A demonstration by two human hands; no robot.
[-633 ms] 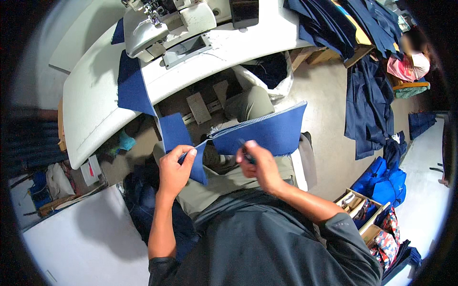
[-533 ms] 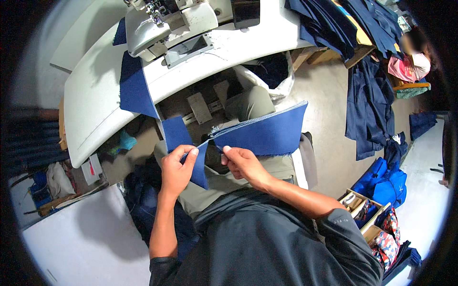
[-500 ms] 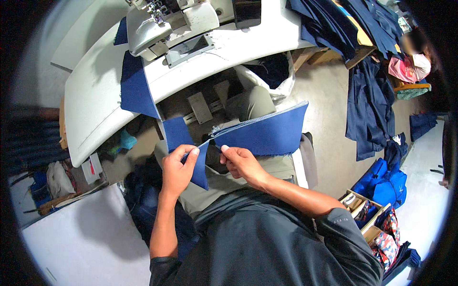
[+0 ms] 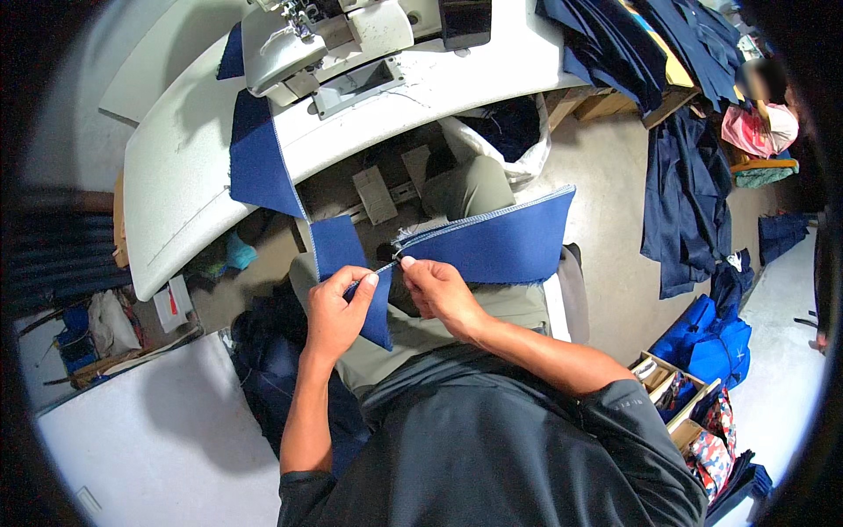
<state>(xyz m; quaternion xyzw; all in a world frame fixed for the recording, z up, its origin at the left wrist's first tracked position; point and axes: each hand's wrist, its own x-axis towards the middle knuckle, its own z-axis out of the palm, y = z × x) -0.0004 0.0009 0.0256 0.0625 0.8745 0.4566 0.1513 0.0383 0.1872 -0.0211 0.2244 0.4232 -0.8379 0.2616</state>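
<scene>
My left hand (image 4: 336, 309) pinches the overlocked edge of a blue fabric piece (image 4: 335, 242) between thumb and fingers; part of that piece hangs below the hand. Close beside it, my right hand (image 4: 442, 294) is closed on a small dark tool (image 4: 394, 254) that looks like thread snips, mostly hidden by the fingers. Its tip meets the pale edge stitching between the two hands. Right of there, a larger blue fabric panel (image 4: 500, 241) with a white stitched edge lies across my lap. Another blue piece (image 4: 261, 158) drapes over the table edge, apparently joined along the same strip.
An overlock sewing machine (image 4: 338, 39) stands on the white curved table (image 4: 180, 167). Beneath it are a pedal (image 4: 375, 195) and a white sack (image 4: 531, 158) of dark cloth. Dark garments (image 4: 680, 202) hang at the right, near another person (image 4: 762, 127). Wooden trays (image 4: 667, 391) sit lower right.
The right hand and its tool have moved slightly up and left, closer to the stitched edge by the left hand. The whole view has shifted a little.
</scene>
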